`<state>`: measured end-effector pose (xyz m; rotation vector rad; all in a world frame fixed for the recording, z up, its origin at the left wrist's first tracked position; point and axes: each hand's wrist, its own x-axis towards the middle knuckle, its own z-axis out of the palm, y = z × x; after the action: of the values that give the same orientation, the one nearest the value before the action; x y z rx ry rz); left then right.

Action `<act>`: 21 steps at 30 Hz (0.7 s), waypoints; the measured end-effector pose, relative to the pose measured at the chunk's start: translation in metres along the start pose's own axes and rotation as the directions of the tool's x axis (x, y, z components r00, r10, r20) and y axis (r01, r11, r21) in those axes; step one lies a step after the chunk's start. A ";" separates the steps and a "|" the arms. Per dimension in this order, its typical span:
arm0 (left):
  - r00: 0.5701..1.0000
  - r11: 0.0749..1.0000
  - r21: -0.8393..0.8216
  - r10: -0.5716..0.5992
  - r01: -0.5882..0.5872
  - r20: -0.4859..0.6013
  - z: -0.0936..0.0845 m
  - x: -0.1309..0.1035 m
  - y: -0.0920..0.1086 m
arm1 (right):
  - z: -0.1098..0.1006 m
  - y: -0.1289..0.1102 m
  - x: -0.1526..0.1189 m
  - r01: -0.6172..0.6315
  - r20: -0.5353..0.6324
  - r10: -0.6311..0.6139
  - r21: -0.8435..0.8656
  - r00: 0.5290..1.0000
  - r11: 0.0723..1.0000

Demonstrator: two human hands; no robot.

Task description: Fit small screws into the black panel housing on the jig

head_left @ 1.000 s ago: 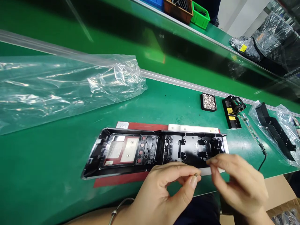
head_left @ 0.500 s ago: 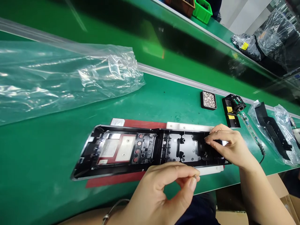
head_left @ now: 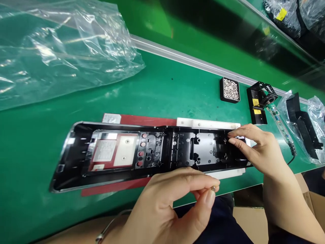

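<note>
The long black plastic panel (head_left: 152, 152) lies flat on the green table (head_left: 177, 91), its long axis running from about nine o'clock to three o'clock across the view, resting on a red mat (head_left: 142, 120) and a white strip (head_left: 203, 122). The right hand (head_left: 259, 149) sits at the panel's three o'clock end, its fingers (head_left: 235, 140) pressed narrowly together onto a spot inside the frame; whether they pinch something tiny there cannot be told, since the tips cover it. The left hand (head_left: 172, 203) hovers just at six o'clock of the panel, apart from it, thumb and forefinger closed on a small metallic screw (head_left: 213, 188). That screw lies toward seven o'clock of the right fingertips, near them, so the right hand is the nearer one to the panel's holes. A small black tray of silver screws (head_left: 230, 89) stands at twelve o'clock of the right hand, well apart, with a clear plastic bag (head_left: 63, 51) off at ten o'clock.
</note>
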<state>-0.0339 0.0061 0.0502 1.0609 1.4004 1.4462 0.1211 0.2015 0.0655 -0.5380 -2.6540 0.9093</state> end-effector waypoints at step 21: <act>0.999 0.999 0.006 0.035 -0.035 -0.023 0.000 0.005 0.003 | -0.001 -0.014 -0.003 -0.126 -0.103 0.149 0.204 0.983 0.971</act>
<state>-0.0353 0.0104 0.0528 1.0803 1.4093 1.4855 0.1204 0.1905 0.0753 -0.7110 -2.4124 1.1285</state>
